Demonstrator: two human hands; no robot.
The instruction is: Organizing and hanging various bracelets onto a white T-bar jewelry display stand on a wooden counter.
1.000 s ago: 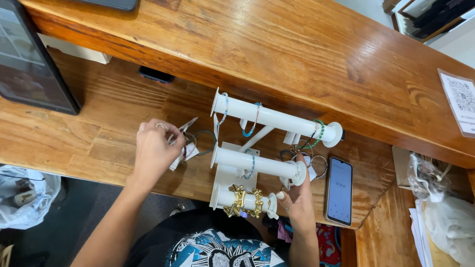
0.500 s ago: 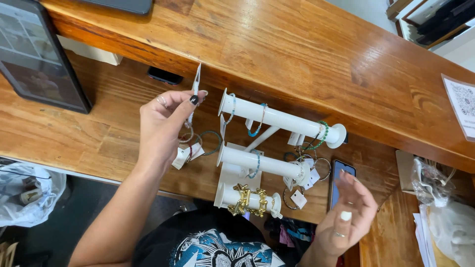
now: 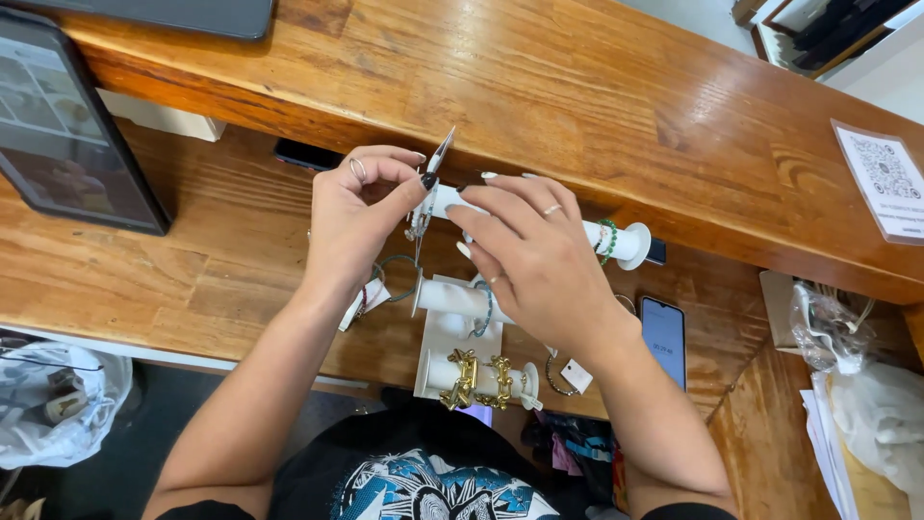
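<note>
Landmark: white three-bar bracelet stand point(image 3: 460, 339), upright on the lower wooden surface point(image 3: 192, 289) right in front of the person.
Left hand point(image 3: 361, 221): at the stand's top-left end, thumb and forefinger pinched shut on a small, thin tag-like piece point(image 3: 441, 152), lifted above the top bar, probably to keep it clear of the bracelets; exactly what it is cannot be told.
Right hand point(image 3: 534, 260): lies over the middle of the top bar, fingers loosely spread and reaching toward the pinched piece; whether it grips anything cannot be told.
On the stand: gold chain bracelets point(image 3: 481, 377) round the lowest bar, a green beaded bracelet point(image 3: 606, 241) near the top bar's right end, a thin bangle on the middle bar.
Right of stand: dark phone point(image 3: 662, 339) lying flat.
Far left of stand: a tablet point(image 3: 58, 135) propped up.
Below-left: plastic bag point(image 3: 53, 404), contents unclear.
</note>
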